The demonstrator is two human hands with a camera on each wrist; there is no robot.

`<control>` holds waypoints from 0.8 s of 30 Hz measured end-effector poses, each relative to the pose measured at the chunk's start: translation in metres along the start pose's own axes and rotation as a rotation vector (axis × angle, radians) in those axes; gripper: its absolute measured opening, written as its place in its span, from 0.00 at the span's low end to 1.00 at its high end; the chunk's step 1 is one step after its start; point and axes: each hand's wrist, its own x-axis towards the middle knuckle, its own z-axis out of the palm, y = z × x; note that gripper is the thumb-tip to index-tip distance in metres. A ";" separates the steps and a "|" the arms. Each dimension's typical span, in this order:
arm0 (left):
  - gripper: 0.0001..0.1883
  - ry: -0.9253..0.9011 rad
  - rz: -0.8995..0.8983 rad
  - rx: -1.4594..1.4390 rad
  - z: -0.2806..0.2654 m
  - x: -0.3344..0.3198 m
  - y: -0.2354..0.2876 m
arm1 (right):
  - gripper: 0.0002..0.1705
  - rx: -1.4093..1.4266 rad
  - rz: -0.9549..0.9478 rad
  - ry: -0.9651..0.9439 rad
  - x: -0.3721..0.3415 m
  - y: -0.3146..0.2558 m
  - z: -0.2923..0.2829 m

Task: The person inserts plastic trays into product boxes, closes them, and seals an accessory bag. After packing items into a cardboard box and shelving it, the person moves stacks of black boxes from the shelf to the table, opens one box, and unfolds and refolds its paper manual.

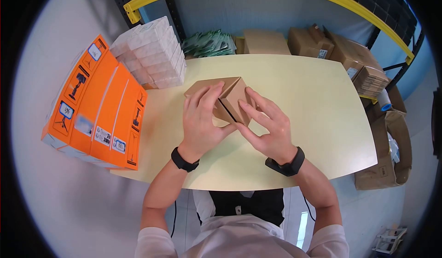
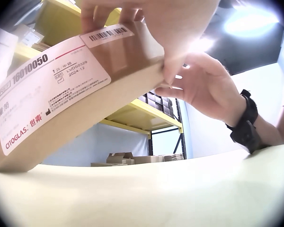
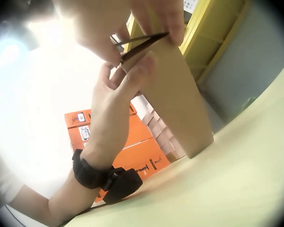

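Near the centre of the head view, a cardboard box (image 1: 205,83) tilts on the table (image 1: 322,120), its lower end touching the surface, a dark gap beside its raised end panel (image 1: 235,93). The left hand (image 1: 201,122) grips the box with bent fingers; the right hand (image 1: 272,128) holds that end, its fingers partly spread.

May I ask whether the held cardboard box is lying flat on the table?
No, the cardboard box slants, its lower end on the table and its raised end between left hand and right hand.
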 end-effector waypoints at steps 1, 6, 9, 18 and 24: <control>0.48 -0.002 -0.003 0.002 0.001 0.000 -0.001 | 0.28 0.004 0.002 -0.002 -0.001 0.000 0.001; 0.50 0.023 0.077 0.029 0.003 -0.001 -0.003 | 0.29 -0.034 -0.026 0.014 -0.003 0.001 0.003; 0.50 0.045 0.100 0.030 0.005 -0.002 -0.005 | 0.30 -0.063 -0.067 0.003 -0.005 0.003 0.005; 0.52 0.031 0.074 -0.012 0.000 0.004 -0.005 | 0.30 -0.093 -0.149 -0.097 0.002 0.011 -0.004; 0.50 0.040 0.095 -0.004 0.002 0.001 -0.008 | 0.29 -0.152 -0.169 -0.092 0.002 0.008 -0.003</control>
